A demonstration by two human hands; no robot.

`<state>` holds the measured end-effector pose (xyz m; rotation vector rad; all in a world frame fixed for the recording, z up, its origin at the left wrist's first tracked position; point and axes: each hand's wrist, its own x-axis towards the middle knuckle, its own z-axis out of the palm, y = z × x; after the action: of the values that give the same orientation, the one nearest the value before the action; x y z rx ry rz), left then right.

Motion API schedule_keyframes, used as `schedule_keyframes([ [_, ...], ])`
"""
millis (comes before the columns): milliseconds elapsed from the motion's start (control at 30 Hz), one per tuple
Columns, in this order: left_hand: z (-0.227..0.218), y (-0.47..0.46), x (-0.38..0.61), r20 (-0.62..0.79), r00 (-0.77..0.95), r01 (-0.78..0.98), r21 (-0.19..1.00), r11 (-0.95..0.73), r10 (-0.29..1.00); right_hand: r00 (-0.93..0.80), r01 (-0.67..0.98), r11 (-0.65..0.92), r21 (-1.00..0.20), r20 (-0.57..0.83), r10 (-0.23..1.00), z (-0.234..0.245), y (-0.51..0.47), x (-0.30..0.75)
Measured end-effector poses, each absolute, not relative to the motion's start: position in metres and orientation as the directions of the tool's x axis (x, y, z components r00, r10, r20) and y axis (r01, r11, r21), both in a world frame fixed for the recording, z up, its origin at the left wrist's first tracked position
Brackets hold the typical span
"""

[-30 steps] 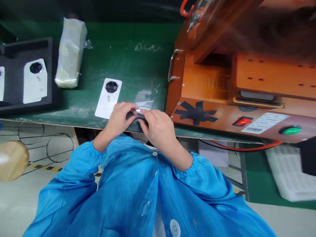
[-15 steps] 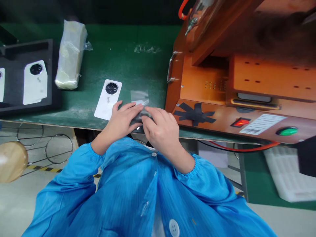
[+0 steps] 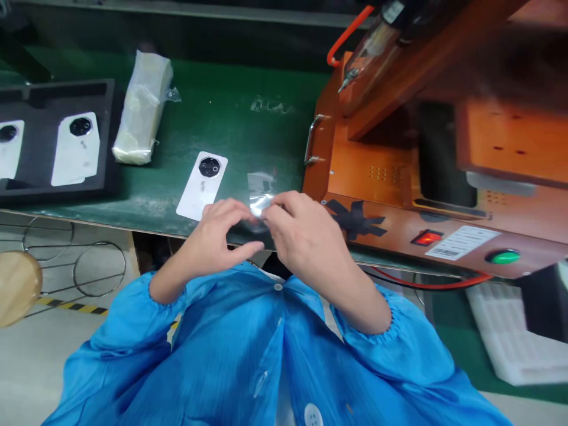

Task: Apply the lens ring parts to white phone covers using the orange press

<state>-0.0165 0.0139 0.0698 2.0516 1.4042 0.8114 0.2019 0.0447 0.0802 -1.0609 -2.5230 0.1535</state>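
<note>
Both my hands meet at the front edge of the green bench. My left hand (image 3: 217, 231) and my right hand (image 3: 302, 234) pinch a dark, flat phone-sized part (image 3: 242, 236) with a shiny clear film (image 3: 260, 204) on its top. Fingertips of both hands press together on the film's edge. A white phone back cover (image 3: 202, 184) with a round black camera ring lies on the mat just left of my left hand. A loose piece of clear film (image 3: 261, 180) lies on the mat just beyond my fingers.
An orange machine (image 3: 399, 177) with a red switch (image 3: 426, 238) and green button (image 3: 501, 257) fills the right side. A black foam tray (image 3: 48, 100) at the far left holds two white covers. A wrapped white bundle (image 3: 142, 115) lies behind. A white ridged tray (image 3: 519, 337) sits below right.
My hands rose slightly and my left fingers curled from lying flat into a pinch on the film. The camera view tilted, showing more of the bench's back edge.
</note>
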Motion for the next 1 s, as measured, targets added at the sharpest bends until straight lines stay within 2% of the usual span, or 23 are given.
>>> schedule_keyframes([
  [67,0.068,0.0,-0.016,0.178,0.167,0.607,0.757,-0.243,0.97,-0.654,0.588,0.738,-0.331,0.342,0.674,0.078,0.045,0.191],
  [133,0.061,-0.007,-0.018,0.153,0.008,0.505,0.852,-0.136,0.988,-0.576,0.523,0.694,-0.495,0.395,0.716,0.074,0.049,0.183],
  [200,0.053,-0.007,-0.023,0.079,-0.152,0.314,0.949,-0.028,0.985,-0.425,0.447,0.556,-0.701,0.381,0.821,0.067,0.056,0.178],
  [267,0.047,-0.006,-0.028,-0.006,-0.277,0.098,0.995,0.034,0.961,-0.339,0.347,0.373,-0.861,0.255,0.905,0.06,0.063,0.173],
  [367,0.041,-0.005,-0.029,-0.076,-0.367,-0.106,0.994,0.04,0.927,-0.396,0.23,0.181,-0.956,0.077,0.915,0.052,0.068,0.163],
  [467,0.037,-0.007,-0.023,-0.081,-0.382,-0.137,0.99,0.031,0.921,-0.438,0.163,0.088,-0.983,0.008,0.899,0.053,0.065,0.15],
  [567,0.036,-0.006,-0.028,-0.026,-0.338,0.0,1.0,0.027,0.941,-0.417,0.145,0.052,-0.988,-0.014,0.909,0.058,0.062,0.141],
  [633,0.035,-0.002,-0.044,0.083,-0.267,0.272,0.962,-0.008,0.96,-0.39,0.184,0.076,-0.98,-0.001,0.921,0.059,0.066,0.141],
  [700,0.032,0.005,-0.069,0.19,-0.16,0.594,0.803,-0.059,0.969,-0.362,0.249,0.108,-0.963,0.011,0.932,0.058,0.074,0.143],
  [767,0.024,0.007,-0.09,0.215,-0.039,0.797,0.596,-0.1,0.976,-0.336,0.312,0.123,-0.942,0.012,0.942,0.055,0.084,0.145],
  [867,0.01,-0.008,-0.093,0.169,0.119,0.893,0.412,-0.18,0.978,-0.339,0.342,0.118,-0.932,-0.006,0.941,0.051,0.099,0.143],
  [1000,-0.003,-0.041,-0.054,0.211,0.128,0.93,0.313,-0.19,0.969,-0.4,0.352,0.104,-0.93,-0.048,0.915,0.045,0.111,0.13],
])
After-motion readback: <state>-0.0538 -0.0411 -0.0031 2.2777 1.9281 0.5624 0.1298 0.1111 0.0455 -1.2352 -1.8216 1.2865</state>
